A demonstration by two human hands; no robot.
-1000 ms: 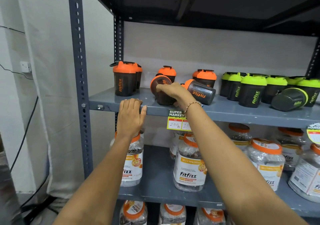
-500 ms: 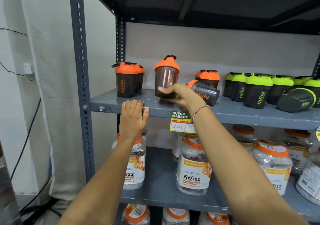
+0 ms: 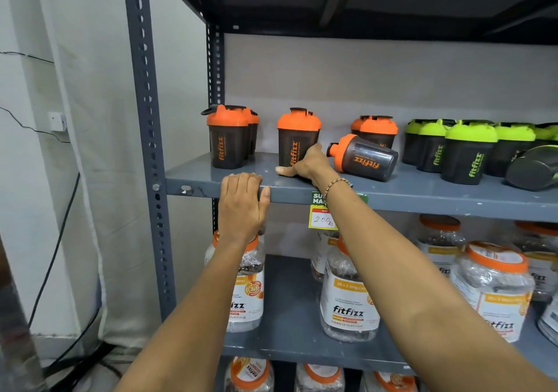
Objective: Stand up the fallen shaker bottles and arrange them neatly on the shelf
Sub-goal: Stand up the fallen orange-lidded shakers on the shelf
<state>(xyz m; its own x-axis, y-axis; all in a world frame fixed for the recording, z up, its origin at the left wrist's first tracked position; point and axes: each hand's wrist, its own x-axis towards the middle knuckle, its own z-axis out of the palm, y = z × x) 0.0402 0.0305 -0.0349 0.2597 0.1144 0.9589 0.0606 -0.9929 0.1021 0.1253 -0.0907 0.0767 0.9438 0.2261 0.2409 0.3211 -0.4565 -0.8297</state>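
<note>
A dark shaker bottle with an orange lid (image 3: 297,138) stands upright on the grey shelf (image 3: 422,195). My right hand (image 3: 308,165) is wrapped around its base. Just right of that hand, another orange-lid shaker (image 3: 363,157) lies on its side, lid pointing left. Two more orange-lid shakers (image 3: 229,138) stand at the shelf's left end, and others (image 3: 377,129) stand at the back. Several green-lid shakers (image 3: 466,150) stand to the right, with one green-lid shaker (image 3: 531,168) fallen at the far right. My left hand (image 3: 241,201) grips the shelf's front edge.
A perforated steel post (image 3: 148,150) frames the shelf on the left. A yellow price tag (image 3: 321,218) hangs under the edge by my right wrist. Large orange-lid jars (image 3: 347,301) fill the lower shelf. Cables (image 3: 54,271) hang along the wall at left.
My right hand lifted the fallen orange-lid shaker, turned it upright and set it down on the shelf, still holding its base. My left hand stayed on the shelf edge.
</note>
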